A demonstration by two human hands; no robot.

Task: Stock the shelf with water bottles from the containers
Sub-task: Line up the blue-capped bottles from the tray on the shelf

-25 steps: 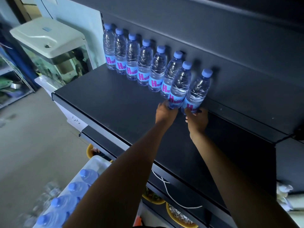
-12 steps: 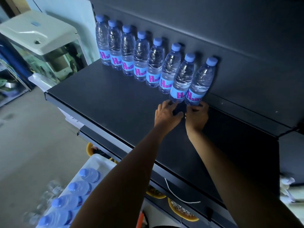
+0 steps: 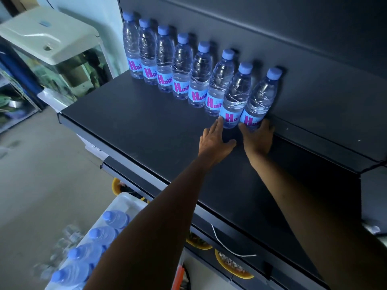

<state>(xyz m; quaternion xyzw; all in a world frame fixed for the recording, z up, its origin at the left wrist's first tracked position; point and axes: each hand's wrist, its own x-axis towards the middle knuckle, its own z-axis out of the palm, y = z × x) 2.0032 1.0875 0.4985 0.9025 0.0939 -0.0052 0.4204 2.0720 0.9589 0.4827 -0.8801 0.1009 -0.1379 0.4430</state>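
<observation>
Squaring off the row's end, it seems, the left hand (image 3: pixel 215 141) lies flat, straight fingertips touching the seventh water bottle (image 3: pixel 234 97) just ahead, while the right hand (image 3: pixel 258 139) curls round the base of the eighth water bottle (image 3: pixel 259 97) beside it — both standing against the back panel (image 3: pixel 314 59) of the shelf (image 3: pixel 146 132).

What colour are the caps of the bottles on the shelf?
Light blue; the head view shows the caps on the bottles clearly.

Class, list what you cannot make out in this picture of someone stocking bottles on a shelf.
All in the head view:
1. How many bottles the container holds: the left forearm covers it, the bottom edge cuts it.
2. Fingertips of the right hand: behind the last bottle.
3. The bowls: mostly under the lower shelf.
4. Floor clutter: blurred.
</observation>
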